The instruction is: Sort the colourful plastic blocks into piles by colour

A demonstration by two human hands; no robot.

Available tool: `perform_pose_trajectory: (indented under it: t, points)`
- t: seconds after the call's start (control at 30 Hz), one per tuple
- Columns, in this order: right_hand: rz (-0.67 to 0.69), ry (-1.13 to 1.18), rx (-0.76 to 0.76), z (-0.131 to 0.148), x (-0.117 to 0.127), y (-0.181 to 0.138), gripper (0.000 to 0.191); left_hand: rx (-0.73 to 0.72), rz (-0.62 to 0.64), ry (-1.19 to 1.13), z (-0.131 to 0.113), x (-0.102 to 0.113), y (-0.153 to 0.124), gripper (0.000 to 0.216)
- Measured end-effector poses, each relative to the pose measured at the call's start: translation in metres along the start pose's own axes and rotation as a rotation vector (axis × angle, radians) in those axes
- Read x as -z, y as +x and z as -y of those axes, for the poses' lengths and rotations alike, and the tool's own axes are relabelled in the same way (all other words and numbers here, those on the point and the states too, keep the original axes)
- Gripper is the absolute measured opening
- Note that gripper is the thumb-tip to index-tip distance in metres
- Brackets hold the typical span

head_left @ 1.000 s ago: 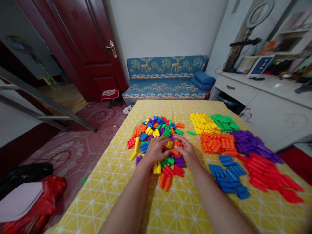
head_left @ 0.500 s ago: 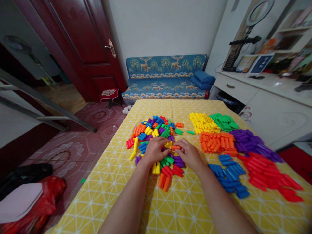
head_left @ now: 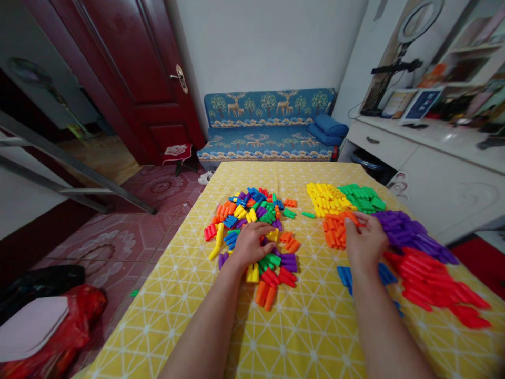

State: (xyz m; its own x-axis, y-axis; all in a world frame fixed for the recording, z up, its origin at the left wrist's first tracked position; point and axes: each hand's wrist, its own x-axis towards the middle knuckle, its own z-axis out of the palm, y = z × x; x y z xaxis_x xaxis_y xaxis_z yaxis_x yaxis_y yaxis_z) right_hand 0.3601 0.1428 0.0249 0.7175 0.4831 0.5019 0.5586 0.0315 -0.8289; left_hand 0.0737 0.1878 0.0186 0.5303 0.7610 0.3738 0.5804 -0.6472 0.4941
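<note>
My left hand (head_left: pixel 252 245) rests on a mixed pile of plastic building blocks, thumb and fingers apart, with no block visibly gripped. Joined tube-like blocks in many colours lie around it, among them a yellow block (head_left: pixel 273 235) by the fingertips and orange blocks (head_left: pixel 290 241) just to their right. Over the sorted orange pile (head_left: pixel 333 231), my right hand (head_left: pixel 366 243) pinches an orange block (head_left: pixel 349 215) between thumb and fingers. The hand and wrist hide part of the orange pile and much of the blue pile (head_left: pixel 344 277).
Sorted yellow (head_left: pixel 329 199), green (head_left: pixel 362 198), purple (head_left: pixel 410 231) and red (head_left: pixel 434 279) piles lie on the right of the table. A yellow patterned cloth (head_left: pixel 300 331) covers it. Beyond stands a blue patterned sofa (head_left: pixel 268 142); a white cabinet (head_left: pixel 445 173) is at the right.
My right hand has moved right, from the mixed pile to the sorted orange pile, with an orange block. Orange blocks it had covered now show. My left hand has stayed in place.
</note>
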Motion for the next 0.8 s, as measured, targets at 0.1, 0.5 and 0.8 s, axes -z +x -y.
perform_pose_trajectory:
  t: [0.1, 0.5, 0.8]
  points:
    - [-0.024, -0.106, -0.001, -0.015, 0.007, 0.007, 0.037, -0.005, 0.001, -0.005, 0.001, 0.0, 0.0, 0.041]
    - [0.513, -0.06, 0.146, 0.027, -0.018, -0.036, 0.027, -0.008, -0.006, -0.002, 0.001, -0.001, -0.001, 0.041]
    - [0.839, -0.312, 0.369, 0.041, -0.035, -0.079, 0.034, -0.015, -0.013, 0.003, 0.0, -0.001, 0.0, 0.041]
